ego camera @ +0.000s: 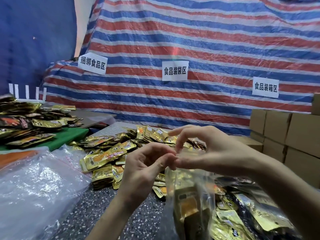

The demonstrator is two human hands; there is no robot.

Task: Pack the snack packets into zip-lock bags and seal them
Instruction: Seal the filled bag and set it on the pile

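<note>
**Left hand (142, 172) and right hand (209, 153) pinch the zip-lock bag (188, 193) at its top**

Thumbs and fingertips of both hands meet on the bag's upper edge, clamped on the plastic. The bag hangs below them over the speckled table (107, 213), with gold snack packets (190, 205) inside (blurred). Behind hangs a red, white and blue striped tarp (207, 40). Cardboard boxes (285, 135) are stacked at right. A heap of clear bags (34, 187) lies at left, with loose gold packets (107, 156) spread beside it. Three paper signs (175, 70) are stuck on the tarp.
</note>
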